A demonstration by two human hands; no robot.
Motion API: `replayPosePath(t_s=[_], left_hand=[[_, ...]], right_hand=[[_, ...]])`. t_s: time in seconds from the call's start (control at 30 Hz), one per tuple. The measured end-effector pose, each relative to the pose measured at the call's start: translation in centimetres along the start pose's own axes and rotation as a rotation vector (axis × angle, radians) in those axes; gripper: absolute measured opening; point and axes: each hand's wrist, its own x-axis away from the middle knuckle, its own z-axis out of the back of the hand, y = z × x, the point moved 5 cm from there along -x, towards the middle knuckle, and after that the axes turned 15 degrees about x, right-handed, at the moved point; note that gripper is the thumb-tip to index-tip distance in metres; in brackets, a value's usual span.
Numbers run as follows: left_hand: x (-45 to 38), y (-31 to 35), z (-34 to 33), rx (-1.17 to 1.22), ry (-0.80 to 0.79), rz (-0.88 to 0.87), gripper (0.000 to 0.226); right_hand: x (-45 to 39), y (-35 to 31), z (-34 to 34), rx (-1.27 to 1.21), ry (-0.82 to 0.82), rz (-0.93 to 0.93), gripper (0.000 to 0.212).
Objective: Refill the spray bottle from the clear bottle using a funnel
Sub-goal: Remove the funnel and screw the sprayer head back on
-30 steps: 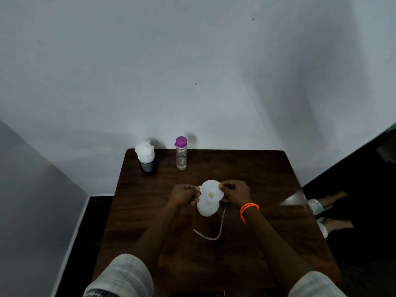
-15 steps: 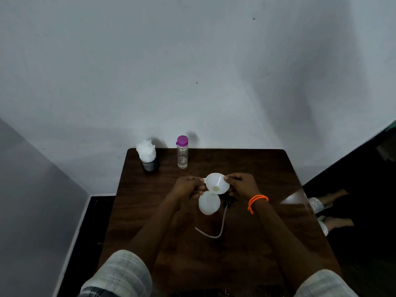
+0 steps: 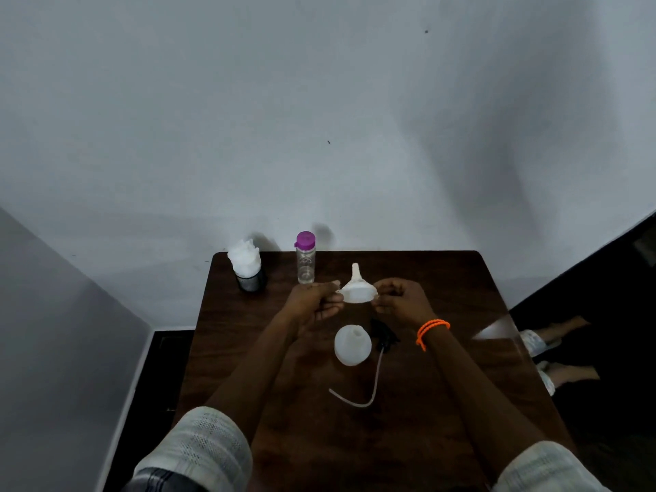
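A white funnel [image 3: 356, 290] is held in the air above the middle of the table [image 3: 461, 278], with its spout pointing up and away toward the far edge and its wide mouth turned down toward the person. The rim is pinched on one side by the left hand [image 3: 314, 302], fingers curled and thumb closed on a small tab at the rim. The opposite side of the rim is pinched by the right hand [image 3: 401, 300], fingers likewise curled inward. An orange band [image 3: 431, 330] is worn on the right wrist.

The spray bottle [image 3: 352, 345], white and translucent, stands uncapped on the table just below the funnel and apart from it, its neck open. No contact between bottle and either hand is seen. The black spray head [image 3: 383, 333] lies on the table just beside the bottle on its right, with its pale tube [image 3: 369, 388] trailing in a curve toward the near edge.

The clear bottle [image 3: 305, 259], with a purple cap in place, stands upright near the far edge, left of centre. A little liquid appears at its base; the level cannot be judged with certainty. At the far left corner a dark cup [image 3: 250, 280] holding white crumpled material [image 3: 244, 257] is noted, near the clear bottle but not touching it.
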Motion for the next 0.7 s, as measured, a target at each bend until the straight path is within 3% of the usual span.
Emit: replayPosePath(t_s=[0.2, 0.3, 0.5, 0.7], left_hand=[[-3.0, -0.8, 1.5, -0.062, 0.058, -0.038, 0.013], [-5.1, -1.8, 2.6, -0.039, 0.157, 0.003, 0.023], [-9.6, -3.8, 4.2, -0.134, 0.278, 0.085, 0.017], [-14.8, -5.2, 5.3, -0.421, 0.289, 0.034, 0.015]], right_hand=[[-3.3, 2.6, -1.8, -0.076, 0.059, -0.073, 0.016], [-5.4, 3.9, -2.7, -0.066, 0.067, -0.065, 0.008], [-10.0, 6.5, -4.8, 0.173, 0.04, -0.051, 0.046], [-13.9, 7.9, -6.1, 0.31, 0.077, -0.08, 0.045]])
